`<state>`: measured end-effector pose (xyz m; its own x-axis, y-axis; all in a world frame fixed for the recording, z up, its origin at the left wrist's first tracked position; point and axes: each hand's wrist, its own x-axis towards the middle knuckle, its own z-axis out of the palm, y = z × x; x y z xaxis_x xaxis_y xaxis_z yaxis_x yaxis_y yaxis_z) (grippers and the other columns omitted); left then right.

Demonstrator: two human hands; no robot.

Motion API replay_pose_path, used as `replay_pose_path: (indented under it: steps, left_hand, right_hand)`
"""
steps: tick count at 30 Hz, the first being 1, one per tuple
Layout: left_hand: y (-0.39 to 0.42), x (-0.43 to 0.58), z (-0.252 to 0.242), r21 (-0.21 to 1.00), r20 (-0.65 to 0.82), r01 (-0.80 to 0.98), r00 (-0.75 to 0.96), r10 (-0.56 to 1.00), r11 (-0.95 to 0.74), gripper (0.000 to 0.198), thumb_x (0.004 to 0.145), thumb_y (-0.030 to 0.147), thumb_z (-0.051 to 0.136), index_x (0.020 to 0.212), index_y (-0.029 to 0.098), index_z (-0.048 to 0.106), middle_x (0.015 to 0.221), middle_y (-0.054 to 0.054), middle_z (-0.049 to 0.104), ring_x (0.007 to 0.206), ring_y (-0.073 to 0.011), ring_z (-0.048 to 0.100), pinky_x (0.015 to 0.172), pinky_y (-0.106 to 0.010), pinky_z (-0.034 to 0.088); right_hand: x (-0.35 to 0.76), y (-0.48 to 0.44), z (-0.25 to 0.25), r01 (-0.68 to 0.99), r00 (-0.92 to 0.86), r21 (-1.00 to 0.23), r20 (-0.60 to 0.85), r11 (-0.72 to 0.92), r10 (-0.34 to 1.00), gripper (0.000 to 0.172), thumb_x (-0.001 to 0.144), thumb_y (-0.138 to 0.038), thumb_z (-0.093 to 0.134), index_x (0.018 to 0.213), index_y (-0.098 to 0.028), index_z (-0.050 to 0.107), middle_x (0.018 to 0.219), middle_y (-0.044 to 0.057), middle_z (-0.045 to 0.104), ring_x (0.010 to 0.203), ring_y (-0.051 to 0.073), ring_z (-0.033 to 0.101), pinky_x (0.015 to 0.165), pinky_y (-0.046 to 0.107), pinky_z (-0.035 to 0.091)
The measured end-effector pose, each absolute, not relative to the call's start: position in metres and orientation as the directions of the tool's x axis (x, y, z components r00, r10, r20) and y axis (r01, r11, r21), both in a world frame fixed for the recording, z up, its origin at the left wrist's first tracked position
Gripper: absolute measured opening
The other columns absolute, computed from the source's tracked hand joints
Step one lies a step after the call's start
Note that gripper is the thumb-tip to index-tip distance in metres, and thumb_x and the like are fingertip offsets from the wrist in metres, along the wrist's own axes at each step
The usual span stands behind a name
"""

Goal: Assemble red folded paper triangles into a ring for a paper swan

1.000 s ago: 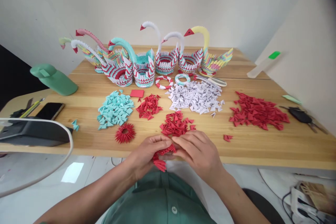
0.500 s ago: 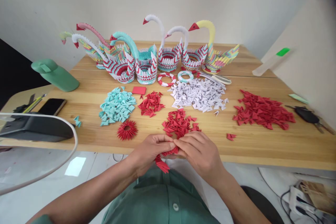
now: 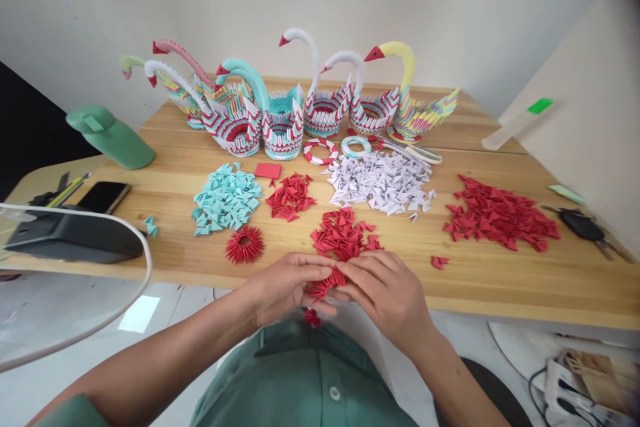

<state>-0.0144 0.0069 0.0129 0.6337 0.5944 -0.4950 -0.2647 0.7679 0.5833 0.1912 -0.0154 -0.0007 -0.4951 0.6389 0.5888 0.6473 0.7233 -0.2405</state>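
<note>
Between my two hands, at the table's front edge, is a strip of red folded paper pieces (image 3: 326,285) fitted together. My left hand (image 3: 293,283) grips its left side, thumb on top and fingers beneath. From the right, the fingertips of my right hand (image 3: 387,290) pinch its upper end. The strip's lower end dangles below my left fingers, partly hidden. Just beyond my hands lies a pile of loose red paper triangles (image 3: 344,230). A finished red spiky ring (image 3: 245,244) rests to the left of them.
Several paper swans (image 3: 283,123) line the back of the table. Nearer are turquoise pieces (image 3: 227,199), white pieces (image 3: 383,180) and another red pile (image 3: 503,213). A green bottle (image 3: 110,137), a phone (image 3: 104,197) and a white cable (image 3: 149,267) are on the left; keys (image 3: 580,222) lie right.
The strip has turned in my hands, so more of its spiky side shows and its loose end hangs lower behind my left fingers. The view has shifted slightly.
</note>
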Motion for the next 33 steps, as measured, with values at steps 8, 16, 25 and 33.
replay_pose_path:
  steps: [8, 16, 25, 33]
  left_hand:
    - [0.005, -0.015, 0.017, 0.604, -0.475, -0.239, 0.659, 0.584, 0.760, 0.038, 0.080, 0.031, 0.081, 0.110, 0.010, 0.072, 0.101, -0.016, 0.074, 0.090, -0.0263, 0.074, 0.070, -0.031, 0.060]
    - [-0.010, -0.017, 0.023, 0.650, -0.432, -0.256, 0.650, 0.625, 0.716, 0.060, 0.081, 0.025, 0.080, 0.137, 0.017, 0.058, 0.099, -0.012, 0.074, 0.085, -0.0248, 0.074, 0.071, -0.034, 0.060]
    - [-0.036, -0.024, 0.027, 0.705, -0.424, -0.190, 0.661, 0.620, 0.684, 0.064, 0.087, 0.035, 0.074, 0.145, 0.023, 0.050, 0.105, -0.011, 0.073, 0.097, -0.0256, 0.072, 0.084, -0.036, 0.058]
    - [-0.054, -0.041, -0.084, 0.791, -0.433, 0.604, 0.442, 0.785, 0.096, 0.024, 0.092, 0.024, 0.059, 0.111, 0.021, 0.072, 0.121, -0.009, 0.071, 0.117, -0.0297, 0.062, 0.107, -0.043, 0.044]
  right_hand:
    - [0.191, -0.019, 0.002, 0.655, -0.484, -0.265, 0.572, 0.707, 0.663, 0.023, 0.094, -0.022, 0.063, 0.116, -0.021, 0.069, 0.095, 0.007, 0.074, 0.086, 0.021, 0.065, 0.081, 0.039, 0.054]
    - [0.187, -0.027, 0.011, 0.534, -0.535, -0.371, 0.548, 0.760, 0.643, 0.029, 0.097, -0.022, 0.057, 0.126, -0.022, 0.063, 0.099, 0.007, 0.075, 0.090, 0.022, 0.068, 0.077, 0.039, 0.057]
    - [0.190, -0.048, 0.005, 0.431, -0.481, -0.567, 0.514, 0.702, 0.710, 0.023, 0.095, -0.020, 0.061, 0.117, -0.021, 0.067, 0.096, 0.007, 0.075, 0.087, 0.020, 0.067, 0.076, 0.036, 0.056]
    - [0.218, -0.079, -0.018, 0.057, -0.333, -0.944, 0.290, 0.326, 0.897, 0.019, 0.093, -0.033, 0.064, 0.109, -0.027, 0.073, 0.084, 0.006, 0.073, 0.077, 0.021, 0.068, 0.071, 0.035, 0.057]
